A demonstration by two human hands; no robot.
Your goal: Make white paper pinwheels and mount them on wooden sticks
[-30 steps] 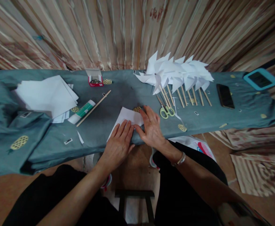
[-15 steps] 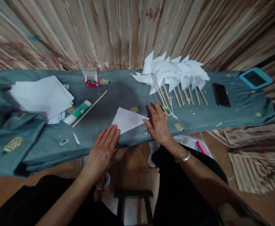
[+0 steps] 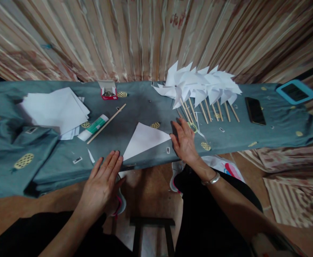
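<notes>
The white paper triangle (image 3: 145,139) lies flat at the centre of the frame, its lower-left corner close to the near edge of the grey-green cloth (image 3: 137,112). Your left hand (image 3: 104,175) is flat, fingers extended and together, at that corner; your right hand (image 3: 184,141) is extended with fingers slightly apart at the right tip. Neither appears to grip anything; how firmly either presses, I cannot tell.

Risks, in my judgement: with contact only at the tips, the paper could skew or slide over the edge if you pull unevenly. Wrinkles in the cloth could leave a crease untrue.

Surroundings: the green-handled scissors (image 3: 195,127) lie partly hidden behind your right fingers, the nearest obstruction; a careless sweep that way could catch them or the paper pinwheels (image 3: 201,85) at upper right. Left of centre, a loose stick (image 3: 106,124) lies beside a green-and-white tube (image 3: 93,127), with the paper stack (image 3: 54,109) farther left. The open red box (image 3: 109,94), upper left of centre, could spill its small contents if knocked.
</notes>
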